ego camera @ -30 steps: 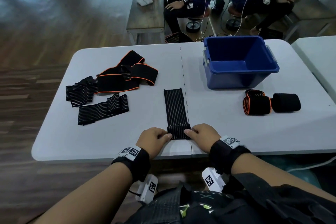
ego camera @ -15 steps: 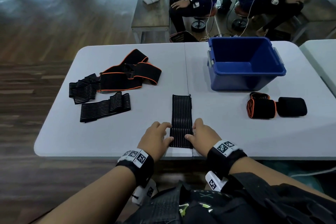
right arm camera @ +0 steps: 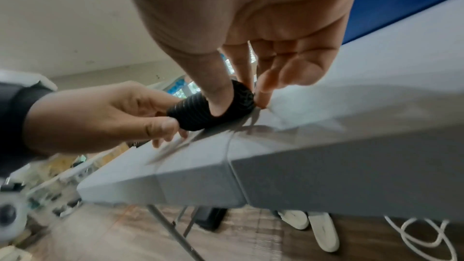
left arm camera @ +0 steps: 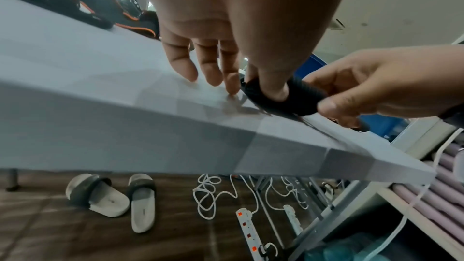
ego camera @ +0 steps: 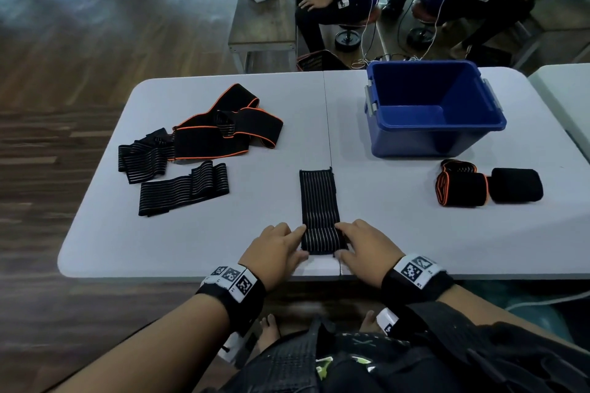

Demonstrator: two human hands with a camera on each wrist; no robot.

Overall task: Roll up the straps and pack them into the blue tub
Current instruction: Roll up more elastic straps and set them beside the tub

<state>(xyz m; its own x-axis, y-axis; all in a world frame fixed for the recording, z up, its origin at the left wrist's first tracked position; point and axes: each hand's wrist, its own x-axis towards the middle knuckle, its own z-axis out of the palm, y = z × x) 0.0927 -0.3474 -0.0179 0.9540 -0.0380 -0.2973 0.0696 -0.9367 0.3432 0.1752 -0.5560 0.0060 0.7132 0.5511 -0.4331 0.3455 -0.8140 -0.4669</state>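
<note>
A black ribbed strap (ego camera: 319,201) lies lengthwise on the grey table (ego camera: 223,239), its near end wound into a thick roll (ego camera: 323,241) close to the front edge. My left hand (ego camera: 277,252) pinches the roll's left end, thumb on top (left arm camera: 272,84). My right hand (ego camera: 367,247) pinches the right end the same way (right arm camera: 220,102). The blue tub (ego camera: 434,134) stands at the back right. Two rolled straps sit in front of it: one orange-edged (ego camera: 463,188), one plain black (ego camera: 515,185).
Loose straps lie at the left: an orange-trimmed pile (ego camera: 223,131) and two striped black ones (ego camera: 182,190). Seated people and a wooden bench (ego camera: 265,19) are beyond the table. Slippers (left arm camera: 110,197), cables and power strips lie on the floor under it.
The roll has grown and travelled away from me along the strap. Both hands moved forward with it, and the flat length left on the table is shorter.
</note>
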